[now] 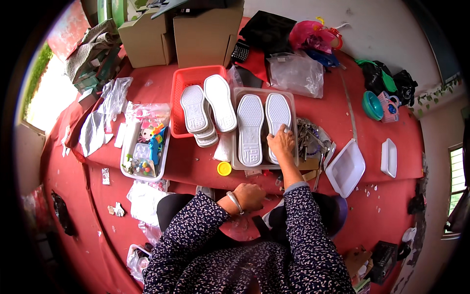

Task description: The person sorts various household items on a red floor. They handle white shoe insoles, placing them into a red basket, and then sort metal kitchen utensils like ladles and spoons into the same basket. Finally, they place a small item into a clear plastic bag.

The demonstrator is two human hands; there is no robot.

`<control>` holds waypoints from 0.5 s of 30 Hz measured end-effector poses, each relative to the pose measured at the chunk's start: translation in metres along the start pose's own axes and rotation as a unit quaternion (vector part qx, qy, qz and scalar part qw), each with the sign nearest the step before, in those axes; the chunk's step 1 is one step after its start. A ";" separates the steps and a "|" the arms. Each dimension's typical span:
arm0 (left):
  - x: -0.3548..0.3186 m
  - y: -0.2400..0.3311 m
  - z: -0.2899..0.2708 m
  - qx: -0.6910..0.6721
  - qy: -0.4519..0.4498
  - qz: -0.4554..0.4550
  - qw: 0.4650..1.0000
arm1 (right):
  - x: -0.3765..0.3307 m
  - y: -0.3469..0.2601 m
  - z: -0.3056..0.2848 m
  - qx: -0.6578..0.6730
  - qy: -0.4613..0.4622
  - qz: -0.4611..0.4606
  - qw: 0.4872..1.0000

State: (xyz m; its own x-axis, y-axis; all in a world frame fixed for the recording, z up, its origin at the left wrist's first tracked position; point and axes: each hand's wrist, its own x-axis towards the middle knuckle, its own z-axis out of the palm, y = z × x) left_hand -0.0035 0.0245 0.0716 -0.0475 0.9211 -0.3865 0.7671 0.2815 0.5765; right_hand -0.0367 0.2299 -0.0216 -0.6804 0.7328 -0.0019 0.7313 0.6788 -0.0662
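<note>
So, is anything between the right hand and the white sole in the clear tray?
Nothing visible. The right hand already rests on the right-hand white sole, which lies in the clear tray beside a second sole. The left hand sits closed by the table edge, away from it.

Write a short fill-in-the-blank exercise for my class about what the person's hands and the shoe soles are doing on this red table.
1. The right hand rests on a white shoe sole lying in a clear ____.
2. Beside it in that tray lies ____ other sole.
3. More soles are stacked in a basket coloured ____.
4. The left hand, closed in a fist, wears a ____ at the wrist.

Missing words: tray; one; red; bracelet
</note>
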 end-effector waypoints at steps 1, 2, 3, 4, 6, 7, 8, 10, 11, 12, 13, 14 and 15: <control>0.000 -0.001 0.002 -0.002 0.002 0.000 1.000 | 0.002 0.000 -0.001 0.006 -0.006 -0.002 1.000; 0.000 -0.004 0.005 -0.004 0.003 0.001 1.000 | 0.003 0.000 -0.001 0.011 -0.012 -0.004 1.000; 0.001 -0.006 0.005 -0.005 0.007 0.003 1.000 | 0.006 0.004 0.000 0.017 -0.012 0.001 1.000; 0.001 -0.008 0.004 -0.008 0.000 0.006 1.000 | 0.009 0.007 0.001 0.024 -0.012 0.006 1.000; 0.001 -0.011 0.004 -0.018 -0.013 0.013 1.000 | 0.011 0.009 0.001 0.016 -0.009 0.001 1.000; 0.001 -0.011 0.004 -0.018 -0.011 0.015 1.000 | 0.010 0.010 0.001 0.003 -0.006 -0.010 1.000; 0.001 -0.011 0.005 -0.018 -0.009 0.018 1.000 | 0.010 0.010 0.000 -0.003 -0.008 -0.021 1.000; 0.001 -0.012 0.008 -0.023 0.001 0.021 1.000 | 0.007 0.005 -0.008 -0.009 -0.018 -0.045 0.999; 0.001 -0.013 0.011 -0.027 0.009 0.023 0.999 | 0.005 0.002 -0.012 -0.009 -0.026 -0.057 0.998; 0.001 -0.012 0.012 -0.028 0.014 0.027 0.999 | 0.005 0.003 -0.008 -0.022 -0.011 -0.051 0.998; 0.001 -0.012 0.013 -0.023 0.017 0.026 0.999 | 0.005 0.004 -0.003 -0.034 0.004 -0.045 0.998; 0.002 -0.012 0.012 -0.018 0.021 0.025 0.999 | 0.005 0.005 0.001 -0.047 0.019 -0.039 0.998; 0.001 -0.012 0.011 -0.012 0.025 0.023 0.999 | 0.006 0.007 0.002 -0.044 0.025 -0.040 0.998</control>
State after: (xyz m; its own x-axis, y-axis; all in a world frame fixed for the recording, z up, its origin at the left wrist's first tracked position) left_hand -0.0056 0.0189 0.0564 -0.0455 0.9453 -0.3229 0.7542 0.2445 0.6094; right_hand -0.0362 0.2390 -0.0245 -0.7355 0.6756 0.0500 0.6771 0.7355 0.0231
